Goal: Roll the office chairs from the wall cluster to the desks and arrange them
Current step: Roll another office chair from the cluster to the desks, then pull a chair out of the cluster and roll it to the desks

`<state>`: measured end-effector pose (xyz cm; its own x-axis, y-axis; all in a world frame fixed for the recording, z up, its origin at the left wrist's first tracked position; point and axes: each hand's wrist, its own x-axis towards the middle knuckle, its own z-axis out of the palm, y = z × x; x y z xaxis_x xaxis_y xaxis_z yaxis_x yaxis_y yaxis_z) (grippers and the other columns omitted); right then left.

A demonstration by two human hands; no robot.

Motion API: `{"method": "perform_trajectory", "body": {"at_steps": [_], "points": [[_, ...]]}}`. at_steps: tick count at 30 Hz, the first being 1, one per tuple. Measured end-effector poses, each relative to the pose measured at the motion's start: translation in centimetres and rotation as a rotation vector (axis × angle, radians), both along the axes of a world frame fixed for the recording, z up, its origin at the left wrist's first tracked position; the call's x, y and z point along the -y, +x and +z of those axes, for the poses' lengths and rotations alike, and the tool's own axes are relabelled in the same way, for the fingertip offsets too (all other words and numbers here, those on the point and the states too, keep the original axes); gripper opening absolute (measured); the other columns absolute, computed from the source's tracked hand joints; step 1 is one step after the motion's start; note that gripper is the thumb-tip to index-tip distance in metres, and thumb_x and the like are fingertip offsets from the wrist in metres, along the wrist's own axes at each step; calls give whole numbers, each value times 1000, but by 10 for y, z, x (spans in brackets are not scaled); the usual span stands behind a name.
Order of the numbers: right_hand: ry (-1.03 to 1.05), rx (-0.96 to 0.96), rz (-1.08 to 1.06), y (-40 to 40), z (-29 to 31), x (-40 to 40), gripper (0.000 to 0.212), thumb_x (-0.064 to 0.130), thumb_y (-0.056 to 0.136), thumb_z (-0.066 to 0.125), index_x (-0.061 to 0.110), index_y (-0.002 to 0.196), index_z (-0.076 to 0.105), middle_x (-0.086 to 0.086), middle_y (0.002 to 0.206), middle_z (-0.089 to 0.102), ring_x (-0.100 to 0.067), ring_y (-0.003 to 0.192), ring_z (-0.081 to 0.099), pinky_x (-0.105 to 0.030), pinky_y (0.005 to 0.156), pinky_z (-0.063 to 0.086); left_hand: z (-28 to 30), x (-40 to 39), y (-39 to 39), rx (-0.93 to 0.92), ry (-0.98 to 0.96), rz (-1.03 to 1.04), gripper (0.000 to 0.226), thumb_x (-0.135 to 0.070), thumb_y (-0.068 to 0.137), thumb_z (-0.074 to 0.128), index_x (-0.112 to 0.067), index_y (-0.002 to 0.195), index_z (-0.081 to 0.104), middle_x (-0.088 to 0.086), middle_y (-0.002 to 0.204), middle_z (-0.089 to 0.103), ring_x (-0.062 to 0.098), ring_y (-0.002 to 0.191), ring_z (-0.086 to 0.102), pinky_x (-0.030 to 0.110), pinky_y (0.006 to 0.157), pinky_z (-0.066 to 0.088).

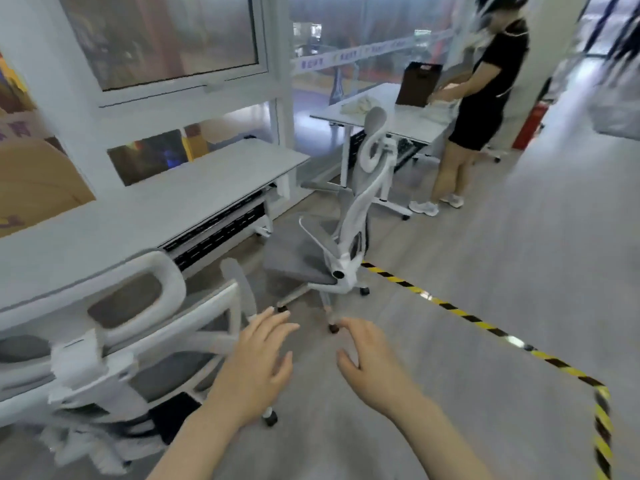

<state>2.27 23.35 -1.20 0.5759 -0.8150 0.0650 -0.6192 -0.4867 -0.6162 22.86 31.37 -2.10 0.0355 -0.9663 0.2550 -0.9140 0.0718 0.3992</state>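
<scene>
Both hands are hanging free in front of the person, holding nothing. The left hand (258, 363) is spread with straight fingers just beside the back frame of the near chair (138, 341), not touching it as far as I can tell. The right hand (367, 358) is hovering over bare floor (485, 289) with its fingers relaxed and slightly bent.

The near chair is sitting tucked against the long desk (156, 206), its headrest close to the desk edge. The far chair (332, 237) is standing apart from that desk, turned partly sideways, with its casters near the striped tape (450, 306) on the floor. A second desk (381, 116) is standing beyond it, where another person (481, 105) is busying themselves with something on the top.

To my eye the near chair is already placed, and the person is between chairs, letting go of one and turning to the next. The far chair is looking like the one still to be squared up. The next move is calling for a reach forward to its backrest with both hands, then a turn so the seat is facing a desk, and a push in. The casters may be swinging it off line, so a steady two-handed hold seems wise.
</scene>
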Motion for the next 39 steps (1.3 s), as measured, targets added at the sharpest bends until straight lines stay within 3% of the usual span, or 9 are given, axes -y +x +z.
{"method": "perform_trajectory", "body": {"at_steps": [2, 4, 9, 16, 21, 25, 29, 33, 39], "points": [[53, -39, -163, -66, -4, -17, 43, 30, 97, 45, 29, 140, 39, 10, 140, 42, -10, 129, 37, -26, 106, 33, -10, 14, -48, 36, 41, -142, 43, -38, 86, 40, -26, 124, 57, -10, 137, 51, 11, 136, 36, 29, 114, 29], [79, -73, -309, -135, -7, -42, 43, 32, 98, 43, 30, 141, 37, 12, 140, 41, -9, 130, 36, -22, 104, 32, -16, 25, -103, 37, 57, -280, 41, -36, 83, 43, -25, 119, 60, -7, 130, 57, 14, 130, 43, 37, 106, 41], [90, -153, -702, -312, -10, -138, 42, 35, 99, 42, 31, 140, 36, 13, 139, 41, -8, 129, 36, -27, 107, 33, -14, 22, -274, 6, 90, -595, 44, -38, 84, 40, -22, 117, 63, -7, 124, 59, 6, 119, 44, 20, 100, 29], [163, -164, -1228, -506, -16, -297, 41, 29, 96, 43, 26, 137, 43, 10, 137, 45, -11, 128, 38, -26, 107, 31, -25, -25, -530, 8, 153, -1033, 52, -47, 85, 31, -26, 124, 59, -11, 132, 55, 10, 120, 50, 30, 102, 36], [219, -128, -1593, -595, -22, -409, 39, 29, 97, 43, 26, 136, 44, 10, 137, 45, -11, 129, 37, -26, 108, 30, -34, -81, -696, 93, 174, -1374, 51, -47, 86, 32, -27, 125, 58, -11, 134, 54, 12, 121, 52, 30, 99, 39], [255, -71, -1869, -662, -25, -489, 39, 30, 98, 44, 24, 136, 44, 9, 138, 44, -11, 132, 36, -29, 110, 30, -39, -135, -825, 139, 148, -1619, 37, -35, 95, 45, -27, 130, 54, -13, 140, 47, 11, 128, 45, 30, 104, 38], [265, -59, -2133, -734, -23, -556, 39, 30, 97, 46, 24, 136, 44, 8, 138, 45, -14, 131, 37, -30, 110, 31, -35, -190, -957, 187, 144, -1851, 43, -41, 94, 39, -26, 132, 53, -10, 143, 46, 13, 131, 43, 31, 107, 34], [258, -18, -2346, -798, -15, -612, 39, 28, 95, 49, 23, 134, 48, 7, 136, 48, -14, 130, 39, -30, 110, 31, -13, -251, -1076, 180, 124, -2032, 59, -50, 84, 26, -24, 127, 57, -7, 138, 52, 15, 129, 47, 31, 105, 34], [202, 34, -2577, -872, -11, -682, 36, 24, 92, 55, 20, 128, 53, 6, 131, 53, -15, 127, 43, -36, 109, 35, 6, -347, -1208, 195, 118, -2225, 49, -47, 90, 34, -26, 129, 55, -12, 141, 48, 13, 129, 45, 27, 102, 34]]}}
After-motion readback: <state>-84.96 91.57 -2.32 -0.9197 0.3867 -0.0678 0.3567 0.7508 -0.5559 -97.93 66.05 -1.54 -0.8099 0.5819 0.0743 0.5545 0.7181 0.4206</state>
